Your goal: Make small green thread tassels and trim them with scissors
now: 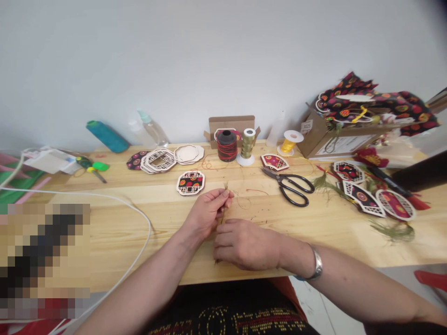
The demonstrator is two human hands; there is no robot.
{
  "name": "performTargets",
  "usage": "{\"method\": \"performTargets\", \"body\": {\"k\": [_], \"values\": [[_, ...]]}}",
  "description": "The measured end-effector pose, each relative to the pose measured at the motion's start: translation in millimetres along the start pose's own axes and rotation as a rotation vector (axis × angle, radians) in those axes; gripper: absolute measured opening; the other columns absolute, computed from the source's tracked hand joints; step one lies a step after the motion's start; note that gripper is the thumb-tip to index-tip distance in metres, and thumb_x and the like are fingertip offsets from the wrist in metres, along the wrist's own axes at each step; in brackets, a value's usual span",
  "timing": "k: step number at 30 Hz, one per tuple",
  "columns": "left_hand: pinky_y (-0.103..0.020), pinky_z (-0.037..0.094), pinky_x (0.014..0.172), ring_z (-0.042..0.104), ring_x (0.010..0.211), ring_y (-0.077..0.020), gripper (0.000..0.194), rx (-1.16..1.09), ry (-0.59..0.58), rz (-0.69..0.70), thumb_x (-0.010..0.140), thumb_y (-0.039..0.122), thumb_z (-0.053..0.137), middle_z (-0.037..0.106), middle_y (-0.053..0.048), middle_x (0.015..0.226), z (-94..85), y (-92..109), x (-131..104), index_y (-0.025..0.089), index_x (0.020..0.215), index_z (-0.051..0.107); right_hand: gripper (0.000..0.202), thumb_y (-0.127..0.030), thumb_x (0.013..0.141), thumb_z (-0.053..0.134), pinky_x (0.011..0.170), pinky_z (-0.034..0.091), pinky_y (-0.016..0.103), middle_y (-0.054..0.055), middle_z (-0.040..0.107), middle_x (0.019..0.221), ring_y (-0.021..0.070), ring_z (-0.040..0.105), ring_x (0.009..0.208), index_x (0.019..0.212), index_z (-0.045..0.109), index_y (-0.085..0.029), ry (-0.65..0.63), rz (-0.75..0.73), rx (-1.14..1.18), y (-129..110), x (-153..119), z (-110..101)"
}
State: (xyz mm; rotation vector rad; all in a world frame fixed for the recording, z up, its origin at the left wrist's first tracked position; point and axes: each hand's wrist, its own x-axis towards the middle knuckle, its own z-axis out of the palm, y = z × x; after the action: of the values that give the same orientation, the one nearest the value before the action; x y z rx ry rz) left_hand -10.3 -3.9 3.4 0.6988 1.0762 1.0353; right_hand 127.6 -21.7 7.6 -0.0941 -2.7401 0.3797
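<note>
Head view: left hand (208, 214) and right hand (244, 245) grip threads (224, 215) near table edge (195, 278), open wood (169, 210) leftward.

The head camera looks down across the table (115, 228).

Fingers of the left hand (206, 211) cover part of the olive strands (226, 186), and the right hand (247, 244) hides most of their lower run, so its own grip cannot be made out. A pixelated patch (45, 260) masks the near left of the worktop (115, 232). Fine print on the carton's white front label (354, 145) is illegible; a black cylinder (424, 171) runs off the right edge.
</note>
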Motion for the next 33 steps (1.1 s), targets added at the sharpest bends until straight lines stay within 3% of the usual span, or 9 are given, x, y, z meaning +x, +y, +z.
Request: {"method": "performTargets", "body": {"k": [3, 5, 8, 11, 14, 18, 22, 28, 33], "values": [[-0.014, 0.033, 0.048, 0.042, 0.049, -0.0033, 0.015, -0.044, -0.021, 0.08, 0.07, 0.027, 0.07, 0.052, 0.003, 0.053, 0.0, -2, 0, 0.012, 0.071, 0.066, 0.029, -0.039, 0.087, 0.052, 0.071, 0.044, 0.028, 0.004, 0.063, 0.075, 0.0146, 0.052, 0.073, 0.082, 0.065, -0.013, 0.054, 0.018, 0.133, -1, -2, -4], [-0.017, 0.04, 0.056, 0.046, 0.052, -0.0051, 0.014, -0.1, -0.046, 0.092, 0.07, 0.025, 0.07, 0.051, 0.003, 0.053, 0.6, -1, 0, 0.012, 0.07, 0.065, 0.036, -0.047, 0.084, 0.054, 0.069, 0.045, 0.027, 0.004, 0.063, 0.07, 0.0141, 0.053, 0.071, 0.078, 0.065, -0.013, 0.176, 0.037, 0.27, -2, -4, -10], [-0.02, 0.044, 0.059, 0.049, 0.053, -0.0066, 0.015, -0.164, -0.097, 0.043, 0.071, 0.026, 0.071, 0.05, 0.004, 0.052, 1.8, 1, -2, 0.013, 0.07, 0.064, 0.029, -0.033, 0.089, 0.05, 0.068, 0.046, 0.027, 0.004, 0.063, 0.067, 0.0117, 0.054, 0.066, 0.07, 0.063, -0.014, 0.517, 0.196, 0.361, 3, -8, -25], [-0.022, 0.046, 0.055, 0.05, 0.052, -0.0082, 0.017, -0.163, -0.133, -0.001, 0.07, 0.027, 0.072, 0.048, 0.004, 0.053, 3.2, 3, -5, 0.013, 0.071, 0.062, 0.017, -0.025, 0.085, 0.055, 0.071, 0.047, 0.03, 0.005, 0.063, 0.076, 0.0131, 0.057, 0.073, 0.073, 0.062, -0.016, 0.769, 0.536, 0.342, 16, -12, -36], [-0.02, 0.042, 0.046, 0.043, 0.044, -0.0058, 0.018, -0.115, -0.154, -0.048, 0.072, 0.029, 0.07, 0.046, 0.005, 0.052, 4.3, 5, -7, 0.014, 0.07, 0.06, 0.023, -0.03, 0.078, 0.064, 0.077, 0.049, 0.032, 0.007, 0.064, 0.095, 0.015, 0.06, 0.085, 0.096, 0.062, -0.016, 0.709, 0.765, 0.599, 32, -17, -36], [-0.013, 0.02, 0.037, 0.027, 0.04, -0.0009, 0.024, -0.055, -0.166, -0.075, 0.072, 0.03, 0.07, 0.044, 0.005, 0.052, 4.7, 7, -8, 0.012, 0.063, 0.056, 0.052, -0.03, 0.073, 0.069, 0.071, 0.05, 0.03, 0.008, 0.062, 0.102, 0.0114, 0.06, 0.075, 0.119, 0.053, -0.014, 0.511, 0.813, 0.985, 43, -19, -28], [-0.015, 0.017, 0.038, 0.028, 0.042, -0.002, 0.027, 0.023, -0.167, -0.061, 0.071, 0.034, 0.07, 0.043, 0.004, 0.051, 5.5, 7, -10, 0.013, 0.061, 0.057, 0.043, -0.03, 0.072, 0.07, 0.073, 0.048, 0.03, 0.002, 0.064, 0.077, 0.0107, 0.059, 0.07, 0.109, 0.061, -0.01, 0.49, 0.799, 1.097, 42, -17, -26], [-0.017, 0.016, 0.038, 0.029, 0.04, -0.0021, 0.022, 0.175, -0.147, -0.044, 0.069, 0.033, 0.071, 0.045, 0.004, 0.051, 7.1, 6, -12, 0.013, 0.062, 0.063, 0.029, -0.031, 0.07, 0.072, 0.07, 0.049, 0.028, 0.003, 0.069, 0.076, 0.0107, 0.061, 0.068, 0.093, 0.069, -0.014, 0.552, 0.821, 1.197, 41, -16, -27], [-0.018, 0.015, 0.038, 0.029, 0.039, -0.0022, 0.016, 0.206, -0.172, -0.035, 0.074, 0.029, 0.065, 0.047, 0.003, 0.053, 4.6, 3, -14, 0.015, 0.077, 0.071, 0.018, -0.029, 0.069, 0.072, 0.058, 0.043, 0.022, -0.001, 0.062, 0.059, 0.0071, 0.053, 0.056, 0.067, 0.067, -0.011, 0.596, 0.914, 1.088, 39, -15, -29]]}}
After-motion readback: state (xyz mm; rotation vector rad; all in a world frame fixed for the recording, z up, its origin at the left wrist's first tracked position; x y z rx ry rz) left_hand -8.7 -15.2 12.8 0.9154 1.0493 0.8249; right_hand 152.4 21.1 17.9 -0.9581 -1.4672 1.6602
